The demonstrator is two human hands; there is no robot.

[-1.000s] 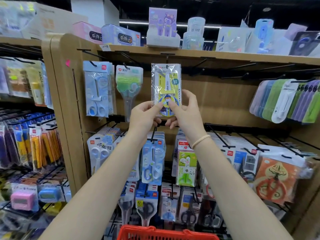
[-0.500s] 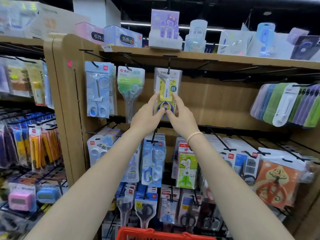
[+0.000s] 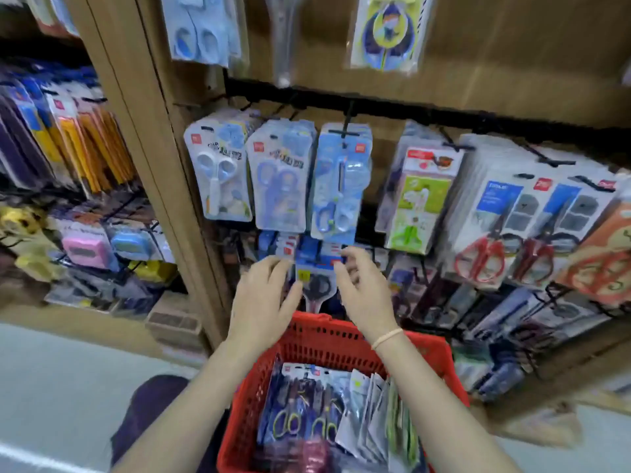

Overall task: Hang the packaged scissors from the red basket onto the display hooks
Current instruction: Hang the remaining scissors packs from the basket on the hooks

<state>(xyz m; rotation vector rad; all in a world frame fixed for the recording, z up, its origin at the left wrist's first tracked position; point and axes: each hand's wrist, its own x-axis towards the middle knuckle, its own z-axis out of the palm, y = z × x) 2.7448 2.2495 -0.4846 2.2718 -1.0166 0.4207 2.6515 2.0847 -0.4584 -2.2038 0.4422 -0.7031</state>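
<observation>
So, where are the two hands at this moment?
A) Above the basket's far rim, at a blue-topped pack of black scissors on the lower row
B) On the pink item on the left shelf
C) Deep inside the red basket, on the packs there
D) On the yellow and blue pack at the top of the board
A: the left hand and right hand flank the blue-topped pack just above the red basket rim; neither plainly grips it.

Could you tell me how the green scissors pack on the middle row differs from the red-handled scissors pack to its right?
The green scissors pack has a green card and green handles; the red-handled scissors pack has a blue-and-white card and red handles. The green one looks narrower. The red-handled one hangs further right. Both hang from hooks on the middle row.
</observation>
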